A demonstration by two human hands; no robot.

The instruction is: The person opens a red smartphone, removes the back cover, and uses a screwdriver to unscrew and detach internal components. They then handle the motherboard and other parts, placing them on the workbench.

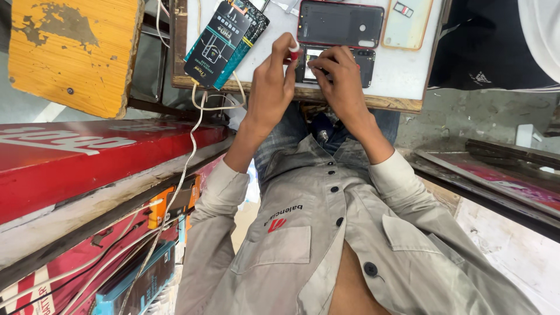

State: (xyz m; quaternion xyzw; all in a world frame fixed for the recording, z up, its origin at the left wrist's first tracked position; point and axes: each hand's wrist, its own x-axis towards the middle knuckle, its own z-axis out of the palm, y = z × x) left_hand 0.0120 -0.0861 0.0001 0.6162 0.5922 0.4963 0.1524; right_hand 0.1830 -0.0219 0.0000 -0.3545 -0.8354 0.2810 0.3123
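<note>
My left hand [271, 81] pinches a small white tube with a red tip [294, 50] over the near edge of a white work board [402, 76]. My right hand [344, 79] is curled on a dark opened phone body [366, 58] that lies on the board, its fingers meeting the tube tip there. Part of the phone is hidden under both hands. Just beyond lies a red-framed phone back [341, 23], and a pale clear phone case [408, 26] sits to its right.
Two dark packaged boxes [224, 41] overhang the board's left corner, and a white cable [192, 146] hangs down from there. A worn yellow wooden board [76, 52] is upper left. A red counter [87, 157] runs along the left. Dark trays [496, 169] sit at right.
</note>
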